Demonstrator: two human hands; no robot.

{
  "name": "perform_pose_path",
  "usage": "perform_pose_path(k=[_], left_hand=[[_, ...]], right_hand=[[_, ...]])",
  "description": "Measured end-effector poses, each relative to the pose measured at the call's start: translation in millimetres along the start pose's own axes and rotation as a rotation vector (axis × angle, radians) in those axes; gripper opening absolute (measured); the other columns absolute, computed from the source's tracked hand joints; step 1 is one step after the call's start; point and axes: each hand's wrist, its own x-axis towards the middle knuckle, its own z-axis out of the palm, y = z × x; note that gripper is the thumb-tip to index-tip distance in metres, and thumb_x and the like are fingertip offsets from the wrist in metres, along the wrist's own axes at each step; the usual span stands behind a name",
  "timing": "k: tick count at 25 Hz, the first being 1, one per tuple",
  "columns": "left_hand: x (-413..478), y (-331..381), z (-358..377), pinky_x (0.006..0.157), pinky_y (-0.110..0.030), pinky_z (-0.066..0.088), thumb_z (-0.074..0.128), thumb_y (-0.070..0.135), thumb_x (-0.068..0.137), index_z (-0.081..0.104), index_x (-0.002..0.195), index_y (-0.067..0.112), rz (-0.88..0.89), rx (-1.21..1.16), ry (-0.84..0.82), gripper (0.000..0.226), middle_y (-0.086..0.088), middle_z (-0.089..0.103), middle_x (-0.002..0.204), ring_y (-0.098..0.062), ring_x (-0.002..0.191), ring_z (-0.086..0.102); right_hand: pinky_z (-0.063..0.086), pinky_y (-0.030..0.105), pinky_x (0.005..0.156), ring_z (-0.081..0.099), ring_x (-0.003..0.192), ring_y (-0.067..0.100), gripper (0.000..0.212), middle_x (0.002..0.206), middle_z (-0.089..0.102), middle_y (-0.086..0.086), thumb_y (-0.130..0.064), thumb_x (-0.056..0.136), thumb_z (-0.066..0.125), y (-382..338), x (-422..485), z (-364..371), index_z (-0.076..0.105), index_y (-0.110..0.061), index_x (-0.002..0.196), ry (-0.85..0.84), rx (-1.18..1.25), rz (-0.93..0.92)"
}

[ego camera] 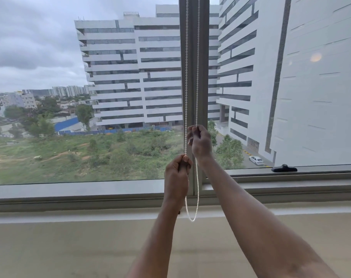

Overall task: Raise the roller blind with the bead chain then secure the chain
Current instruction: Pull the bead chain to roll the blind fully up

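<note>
Head view: the white bead chain [197, 181] hangs as two parallel strands down the face of the grey window mullion [204, 57], which serves as the reference for all positions here. Your left hand [177, 173] is closed as a fist around the left strand, low on the mullion and just above its foot, with the chain entering at the top of the fist. Your right hand [199, 142] is curled around the right strand, higher up the mullion and just to the right of the left hand; the two hands are near each other but apart. Below both hands the strands join in a narrow loop that ends just below the foot of the mullion, in front of the pale ledge [70, 247]. The grey sill [70, 191] runs left and right from the mullion's foot. A black window handle [284, 168] lies on the lower frame well to the right of the mullion. Through the glass on both sides of the mullion stand white office buildings [130, 77]; a white car [255, 159] is parked to its lower right.
</note>
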Motion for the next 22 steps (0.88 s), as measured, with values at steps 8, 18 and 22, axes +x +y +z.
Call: perform_pose_path(k=[8, 18, 22], left_hand=[[-6.0, -16.7, -21.3, 0.058, -0.019, 0.037, 0.047, 0.001, 0.110, 0.061, 0.086, 0.009, 0.034, -0.150, -0.003, 0.028, 0.004, 0.047, 0.067, -0.009, 0.061, 0.039], [-59.6, -95.0, -35.9, 0.039, -0.022, 0.032, 0.051, 0.024, 0.112, 0.065, 0.090, 0.011, -0.292, -0.349, -0.003, 0.030, 0.003, 0.048, 0.063, -0.011, 0.048, 0.043], [-57.5, -130.1, -38.9, 0.040, -0.022, 0.030, 0.055, 0.021, 0.110, 0.065, 0.093, 0.005, -0.348, -0.352, 0.025, 0.026, 0.003, 0.050, 0.061, -0.008, 0.048, 0.047]], right_hand=[[0.035, 0.022, 0.046, 0.041, 0.052, 0.013, 0.023, 0.069, 0.058, 0.004, -0.017, 0.111, 0.046, 24.5, -121.6, -14.3, 0.064, -0.004, 0.107, 0.051, 0.279, 0.079], [0.041, 0.024, 0.049, 0.044, 0.052, 0.015, 0.020, 0.084, 0.064, 0.014, -0.016, 0.105, 0.058, 90.7, -215.3, -21.4, 0.076, -0.007, 0.104, 0.109, 0.455, 0.335], [0.041, 0.023, 0.055, 0.044, 0.055, 0.012, 0.027, 0.090, 0.071, 0.007, -0.028, 0.096, 0.066, 128.4, -213.9, -23.7, 0.080, -0.011, 0.111, 0.065, 0.455, 0.434]])
